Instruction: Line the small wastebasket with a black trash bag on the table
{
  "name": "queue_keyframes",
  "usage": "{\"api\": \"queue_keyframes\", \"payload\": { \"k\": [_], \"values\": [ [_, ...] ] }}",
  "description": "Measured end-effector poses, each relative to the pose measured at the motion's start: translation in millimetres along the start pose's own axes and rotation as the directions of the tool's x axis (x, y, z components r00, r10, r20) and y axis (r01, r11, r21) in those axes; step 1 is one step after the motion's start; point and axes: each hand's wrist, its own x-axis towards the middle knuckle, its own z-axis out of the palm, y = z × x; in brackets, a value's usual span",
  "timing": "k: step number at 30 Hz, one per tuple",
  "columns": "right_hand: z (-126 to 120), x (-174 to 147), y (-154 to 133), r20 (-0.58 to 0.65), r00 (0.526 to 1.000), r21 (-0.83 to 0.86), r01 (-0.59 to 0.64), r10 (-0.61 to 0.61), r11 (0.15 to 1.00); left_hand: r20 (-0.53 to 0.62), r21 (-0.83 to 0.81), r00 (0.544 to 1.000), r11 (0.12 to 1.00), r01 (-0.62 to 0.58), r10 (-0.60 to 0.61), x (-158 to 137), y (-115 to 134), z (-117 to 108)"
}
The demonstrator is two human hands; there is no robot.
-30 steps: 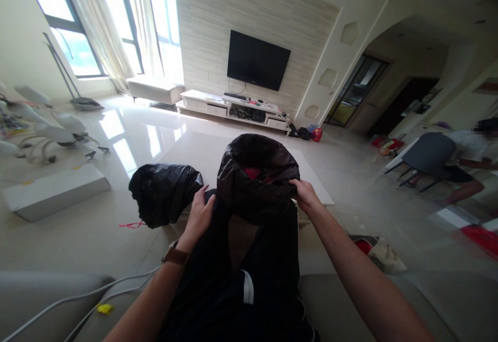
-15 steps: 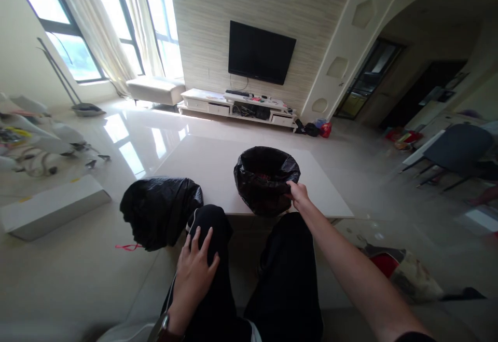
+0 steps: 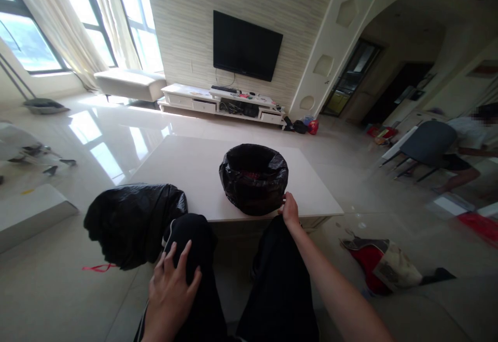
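Nearest, at six o'clock, our left hand (image 3: 171, 292) lies flat and spread on our knee, grasping nothing. At one o'clock our right hand (image 3: 290, 210) touches the open black bag (image 3: 253, 178) near the table (image 3: 187, 168) edge; whether it pinches the plastic we cannot tell. A tug could tip it off. Its red contents stay unclear.
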Motion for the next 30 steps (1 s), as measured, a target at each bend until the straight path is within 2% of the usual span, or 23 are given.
{"api": "queue_keyframes", "payload": {
  "k": [3,7,10,13,16,18,19,21,23,26,30],
  "values": [
    [3.2,-17.0,6.3,0.118,0.986,-0.233,0.141,-0.116,0.962,0.019,0.003,1.000,1.000,0.012,-0.012,-1.1,2.4,-0.6],
    [9.9,-35.3,9.6,0.319,0.929,-0.472,0.328,-0.188,0.818,0.029,0.003,1.000,1.000,0.005,-0.005,-1.9,6.6,-2.0],
    [14.7,-51.4,12.0,0.423,0.884,-0.563,0.429,-0.200,0.707,-0.003,0.045,1.000,0.999,-0.015,0.015,-2.6,13.6,-5.3],
    [19.3,-73.8,13.1,0.451,0.864,-0.602,0.479,-0.223,0.640,-0.076,0.102,0.994,0.992,-0.071,0.079,-6.2,28.6,-7.7],
    [24.9,-102.2,17.0,0.433,0.872,-0.619,0.472,-0.229,0.627,-0.121,0.038,0.965,0.972,-0.231,0.234,-16.1,51.9,0.3],
    [29.5,-124.0,24.1,0.452,0.867,-0.613,0.472,-0.209,0.634,-0.067,-0.122,0.946,0.938,-0.323,0.317,-26.6,68.1,14.0],
    [32.1,-135.8,29.0,0.478,0.857,-0.602,0.479,-0.192,0.639,0.002,-0.226,0.943,0.919,-0.324,0.333,-32.6,75.0,22.5],
    [38.2,-160.3,40.2,0.555,0.817,-0.564,0.507,-0.156,0.652,0.207,-0.418,0.928,0.886,-0.204,0.311,-44.1,84.7,38.9],
    [45.4,-184.2,50.7,0.638,0.759,-0.513,0.544,-0.129,0.664,0.304,-0.479,0.888,0.861,-0.169,0.344,-52.8,88.6,50.4],
    [57.3,-211.9,60.1,0.722,0.682,-0.438,0.584,-0.120,0.684,0.331,-0.543,0.843,0.816,-0.198,0.424,-58.5,87.2,53.8],
    [68.6,-224.5,62.1,0.763,0.638,-0.390,0.584,-0.105,0.712,0.333,-0.584,0.812,0.781,-0.222,0.480,-60.0,82.1,45.6]
  ]
}}
